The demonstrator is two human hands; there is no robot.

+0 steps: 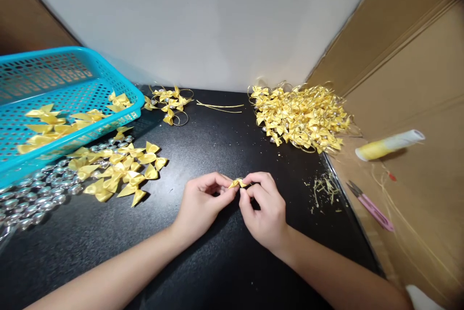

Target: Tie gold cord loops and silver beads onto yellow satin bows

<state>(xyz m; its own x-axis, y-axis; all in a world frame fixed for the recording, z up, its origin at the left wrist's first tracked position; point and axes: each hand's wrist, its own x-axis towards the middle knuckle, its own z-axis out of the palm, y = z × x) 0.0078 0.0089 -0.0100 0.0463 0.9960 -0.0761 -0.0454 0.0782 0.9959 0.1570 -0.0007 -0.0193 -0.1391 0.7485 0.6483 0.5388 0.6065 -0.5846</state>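
Note:
Near the middle of the black tabletop, a small yellow ribbon bow (237,183) is held between my two hands. My left hand (203,199) pinches its left side between thumb and fingers. On the other side, my right hand (266,206) has thumb and forefinger closed at the bow's right end. Some thin gold cord seems to show at the bow, but the fingers hide most of it. Left of my hands lies a loose group of yellow bows (123,169), beside strings of silver beads (39,194).
A blue plastic basket (139,99) with bows stands at left. Tied bows with cord loops (170,102) and gold cord pieces (219,106) lie at the back. At right are a large bow pile (300,114), cord scraps (324,189), pink-handled snips (371,207) and a thread spool (389,145).

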